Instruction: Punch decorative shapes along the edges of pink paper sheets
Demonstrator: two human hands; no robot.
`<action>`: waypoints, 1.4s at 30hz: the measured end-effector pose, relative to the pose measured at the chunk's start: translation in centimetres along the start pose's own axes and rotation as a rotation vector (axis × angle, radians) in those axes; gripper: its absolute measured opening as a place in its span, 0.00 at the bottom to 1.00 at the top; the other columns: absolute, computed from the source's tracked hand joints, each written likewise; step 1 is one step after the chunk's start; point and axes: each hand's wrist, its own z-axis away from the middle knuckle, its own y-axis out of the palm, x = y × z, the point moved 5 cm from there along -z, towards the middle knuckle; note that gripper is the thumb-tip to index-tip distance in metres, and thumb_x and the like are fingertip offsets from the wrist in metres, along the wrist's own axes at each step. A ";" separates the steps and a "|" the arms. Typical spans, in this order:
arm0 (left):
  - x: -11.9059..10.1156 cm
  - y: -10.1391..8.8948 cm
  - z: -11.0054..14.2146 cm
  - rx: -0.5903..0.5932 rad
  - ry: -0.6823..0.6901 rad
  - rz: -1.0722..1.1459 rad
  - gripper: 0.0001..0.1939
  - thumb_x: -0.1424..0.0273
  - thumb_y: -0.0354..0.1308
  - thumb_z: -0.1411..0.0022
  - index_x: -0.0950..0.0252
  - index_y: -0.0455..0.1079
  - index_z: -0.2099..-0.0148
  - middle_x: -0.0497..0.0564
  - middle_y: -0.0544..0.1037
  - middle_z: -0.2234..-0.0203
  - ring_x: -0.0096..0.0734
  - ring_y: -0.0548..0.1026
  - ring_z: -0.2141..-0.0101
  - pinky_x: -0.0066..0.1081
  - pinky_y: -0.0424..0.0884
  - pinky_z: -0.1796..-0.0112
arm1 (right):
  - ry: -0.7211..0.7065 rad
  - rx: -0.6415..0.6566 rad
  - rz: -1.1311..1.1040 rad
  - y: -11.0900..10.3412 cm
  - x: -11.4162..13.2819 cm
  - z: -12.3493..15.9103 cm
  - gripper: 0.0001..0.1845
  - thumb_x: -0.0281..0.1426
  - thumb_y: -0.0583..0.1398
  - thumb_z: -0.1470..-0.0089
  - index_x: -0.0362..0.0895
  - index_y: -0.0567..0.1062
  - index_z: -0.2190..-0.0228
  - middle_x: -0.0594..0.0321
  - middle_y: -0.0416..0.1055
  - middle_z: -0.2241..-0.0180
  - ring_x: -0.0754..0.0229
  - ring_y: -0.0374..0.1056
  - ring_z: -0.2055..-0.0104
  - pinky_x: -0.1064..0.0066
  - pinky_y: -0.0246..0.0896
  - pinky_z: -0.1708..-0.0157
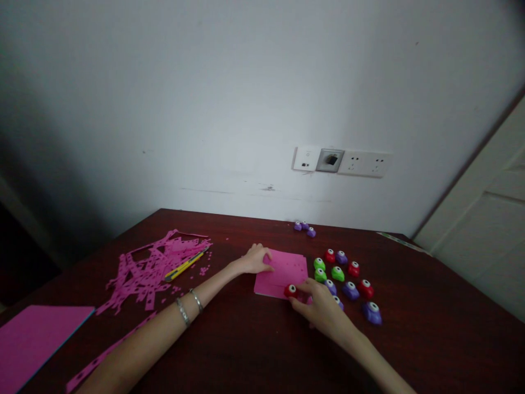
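Note:
Pink paper sheets (283, 267) lie stacked on the dark table, with small punched bits on top. My left hand (255, 259) rests at the stack's left edge, thumb and fingers apart. At the stack's front right corner, my right hand (315, 301) grips a red craft punch (291, 291) between thumb and fingers. A strip of pink paper seems to be by the punch; my fingers partly hide it. Close to the right of that hand stand several more punches, among them a green punch (338, 273), a purple punch (372, 312) and another red punch (365, 288).
At the left is a heap of punched pink strips (151, 268) with a yellow utility knife (186, 265) at its edge. A larger pink paper stack (41, 339) lies front left. Small purple punches (304, 225) stand near the wall, which carries sockets (365, 164).

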 end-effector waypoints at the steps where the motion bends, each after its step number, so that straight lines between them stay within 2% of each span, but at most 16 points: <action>1: -0.1 -0.1 0.0 -0.001 0.002 -0.008 0.19 0.61 0.63 0.56 0.64 0.71 0.61 0.54 0.69 0.63 0.44 0.64 0.56 0.39 0.59 0.56 | 0.019 0.019 -0.044 0.2 -0.1 0.1 0.13 0.34 0.55 0.51 0.39 0.76 0.73 0.58 0.67 0.72 0.61 0.64 0.72 0.77 0.58 0.83; 4: -0.6 -0.5 0.1 -0.011 0.014 -0.030 0.18 0.61 0.64 0.56 0.65 0.71 0.63 0.54 0.69 0.64 0.43 0.65 0.57 0.37 0.60 0.57 | 0.058 0.084 -0.182 0.9 -0.3 0.2 0.15 0.37 0.55 0.52 0.39 0.75 0.71 0.59 0.66 0.70 0.63 0.64 0.75 0.81 0.55 0.90; 10: -1.3 -1.0 0.1 -0.052 0.042 -0.013 0.15 0.65 0.65 0.59 0.66 0.71 0.67 0.53 0.71 0.66 0.39 0.67 0.60 0.34 0.62 0.60 | 0.076 0.117 -0.277 1.7 -1.0 0.1 0.15 0.37 0.56 0.54 0.39 0.75 0.70 0.59 0.65 0.69 0.64 0.64 0.75 0.80 0.59 0.91; 17: -0.4 0.0 -0.4 -0.008 -0.016 0.316 0.12 0.73 0.63 0.61 0.68 0.68 0.70 0.45 0.70 0.80 0.26 0.68 0.76 0.26 0.62 0.74 | 0.109 0.129 -0.286 1.8 -1.5 0.1 0.15 0.36 0.54 0.51 0.38 0.75 0.70 0.61 0.68 0.72 0.69 0.62 0.84 0.79 0.57 0.90; 21: -0.9 -0.3 -0.2 0.024 -0.047 0.442 0.09 0.71 0.62 0.60 0.69 0.70 0.73 0.43 0.69 0.83 0.24 0.66 0.80 0.26 0.60 0.76 | 0.103 0.052 -0.152 1.0 -1.2 0.0 0.19 0.40 0.51 0.47 0.38 0.74 0.72 0.58 0.69 0.72 0.65 0.64 0.81 0.76 0.57 0.87; 24: -1.3 -1.0 0.1 0.026 -0.058 0.449 0.09 0.68 0.63 0.59 0.70 0.70 0.78 0.44 0.69 0.85 0.24 0.65 0.80 0.26 0.59 0.76 | -0.008 -0.038 0.016 0.3 -0.6 0.0 0.18 0.38 0.51 0.46 0.40 0.73 0.75 0.57 0.70 0.73 0.60 0.66 0.74 0.72 0.60 0.76; 26: -1.4 -1.5 0.3 0.016 -0.050 0.454 0.10 0.66 0.63 0.59 0.70 0.70 0.79 0.44 0.69 0.86 0.23 0.65 0.80 0.26 0.58 0.76 | -0.082 -0.062 0.082 0.1 -0.3 0.0 0.18 0.37 0.50 0.45 0.41 0.73 0.75 0.58 0.70 0.74 0.59 0.66 0.71 0.69 0.59 0.70; 33: -0.8 -2.3 0.2 0.039 -0.045 0.636 0.07 0.69 0.62 0.54 0.69 0.72 0.75 0.47 0.73 0.83 0.22 0.66 0.81 0.25 0.60 0.76 | -0.116 -0.135 0.059 -0.2 -0.5 0.0 0.19 0.38 0.51 0.45 0.42 0.73 0.78 0.59 0.68 0.76 0.60 0.65 0.74 0.70 0.59 0.71; 35: -0.7 -2.3 0.2 0.044 -0.062 0.673 0.06 0.70 0.61 0.53 0.69 0.72 0.74 0.48 0.74 0.82 0.21 0.67 0.81 0.25 0.60 0.76 | -0.075 -0.140 -0.029 -0.2 -1.0 -0.3 0.19 0.40 0.53 0.46 0.42 0.73 0.79 0.61 0.68 0.77 0.63 0.63 0.77 0.71 0.59 0.76; 38: -0.8 -2.2 0.4 0.055 -0.077 0.702 0.05 0.71 0.61 0.52 0.69 0.72 0.73 0.48 0.74 0.82 0.21 0.67 0.81 0.24 0.59 0.76 | 0.080 -0.114 -0.253 0.4 -2.4 -0.7 0.19 0.44 0.56 0.50 0.41 0.76 0.74 0.63 0.67 0.78 0.65 0.61 0.82 0.75 0.58 0.85; 42: -0.9 -2.3 0.7 0.039 -0.096 0.709 0.05 0.72 0.61 0.52 0.70 0.72 0.73 0.48 0.74 0.82 0.21 0.68 0.80 0.25 0.59 0.76 | 0.294 -0.070 -0.502 1.3 -3.9 -1.0 0.19 0.43 0.60 0.55 0.39 0.77 0.70 0.65 0.67 0.80 0.67 0.62 0.85 0.76 0.58 0.87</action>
